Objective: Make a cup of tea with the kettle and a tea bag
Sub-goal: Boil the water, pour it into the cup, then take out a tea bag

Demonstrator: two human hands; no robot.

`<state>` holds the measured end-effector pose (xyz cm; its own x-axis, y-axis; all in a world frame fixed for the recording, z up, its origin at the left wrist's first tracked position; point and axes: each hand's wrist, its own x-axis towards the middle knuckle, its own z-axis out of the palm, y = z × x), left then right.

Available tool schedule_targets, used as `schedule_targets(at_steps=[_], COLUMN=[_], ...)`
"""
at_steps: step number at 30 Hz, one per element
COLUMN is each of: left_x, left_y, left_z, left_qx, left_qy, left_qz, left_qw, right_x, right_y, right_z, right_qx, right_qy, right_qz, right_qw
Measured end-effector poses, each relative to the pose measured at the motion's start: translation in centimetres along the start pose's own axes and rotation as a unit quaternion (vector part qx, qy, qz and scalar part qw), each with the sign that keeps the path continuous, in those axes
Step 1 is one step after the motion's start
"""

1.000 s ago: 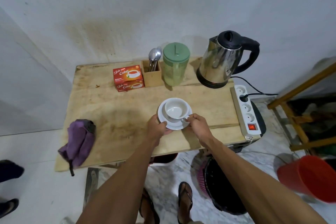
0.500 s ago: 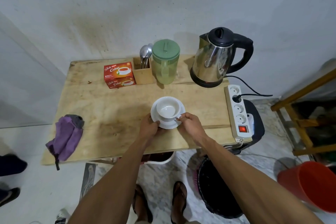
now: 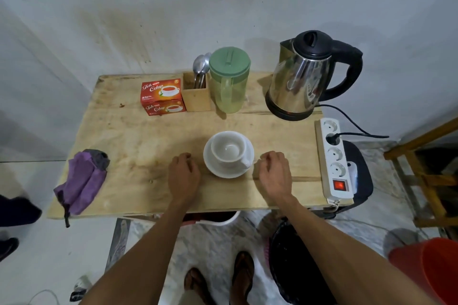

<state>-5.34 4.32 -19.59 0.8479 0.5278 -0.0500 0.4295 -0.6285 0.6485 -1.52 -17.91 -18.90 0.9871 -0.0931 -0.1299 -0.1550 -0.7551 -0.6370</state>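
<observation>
At the middle of the wooden table [image 3: 138, 146] stands the white cup [image 3: 229, 150], upright and empty on its white saucer [image 3: 223, 173], its handle turned toward the near right. Just left of the cup lies the left hand [image 3: 184, 176], clear of the saucer rim, its fingers loosely curled under and gripping nothing. Just right of the cup lies the right hand [image 3: 273, 173], also apart from the saucer, its fingers loosely bent and holding nothing. Whether either hand touches the wood cannot be told. Behind the cup, along the far edge, stands a green lidded pitcher [image 3: 229, 82], and beside it to the left a wooden holder [image 3: 197, 96] with spoons [image 3: 201, 64]. Left of that, touching the holder, is the red tea box [image 3: 162, 96]. Behind the cup and to its right stands the steel kettle [image 3: 297, 79] on its base, lid closed, black handle pointing right. Right of the cup, along the table's edge, lies a white power strip [image 3: 333, 156] with one black plug in it and its switch glowing red. Well to the left of the cup, a purple cloth [image 3: 81, 181] hangs over the table's edge. Below and right of the cup, on the floor, stand a black bin [image 3: 297, 262] and a red bucket [image 3: 431, 267].
</observation>
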Motion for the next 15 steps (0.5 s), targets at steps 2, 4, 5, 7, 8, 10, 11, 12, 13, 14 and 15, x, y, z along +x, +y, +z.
schedule_targets(at_steps=[2,4,5,7,8,10,11,12,13,14,15], left_x=[-0.1,-0.1,0.0,0.1,0.2,0.4,0.4,0.4,0.4,0.4,0.4], left_y=[-1.5,-2.5,-2.9,-3.4,-3.5,-3.8,-3.9,-3.9,-4.0,-4.0,-3.9], left_z=[0.5,0.9,1.1,1.4,1.5,1.8,1.9,2.0,2.1,2.1,2.1], left_qx=[0.081,0.132,0.152,0.191,0.205,0.223,0.228,0.23,0.229,0.228,0.226], left_qy=[0.005,0.0,0.0,-0.008,-0.019,-0.044,-0.052,-0.058,-0.063,-0.066,-0.065], left_qz=[0.057,0.091,0.107,0.13,0.135,0.132,0.129,0.126,0.124,0.122,0.124], left_qw=[0.995,0.987,0.983,0.973,0.969,0.965,0.964,0.963,0.963,0.964,0.964], right_x=[0.3,0.5,0.5,0.6,0.8,1.0,1.1,1.1,1.1,1.1,1.1], right_y=[0.9,1.4,1.5,1.7,1.8,1.9,1.9,1.9,1.9,2.0,2.0], right_z=[0.9,2.0,2.3,2.8,3.1,3.4,3.5,3.6,3.8,3.9,3.9], right_qx=[-0.093,-0.149,-0.162,-0.184,-0.2,-0.23,-0.236,-0.239,-0.243,-0.248,-0.254], right_qy=[0.024,0.042,0.047,0.043,0.034,0.013,0.003,-0.004,-0.007,-0.007,-0.008], right_qz=[-0.053,-0.079,-0.086,-0.097,-0.102,-0.104,-0.097,-0.09,-0.085,-0.082,-0.082], right_qw=[0.994,0.985,0.982,0.977,0.974,0.968,0.967,0.967,0.966,0.965,0.964])
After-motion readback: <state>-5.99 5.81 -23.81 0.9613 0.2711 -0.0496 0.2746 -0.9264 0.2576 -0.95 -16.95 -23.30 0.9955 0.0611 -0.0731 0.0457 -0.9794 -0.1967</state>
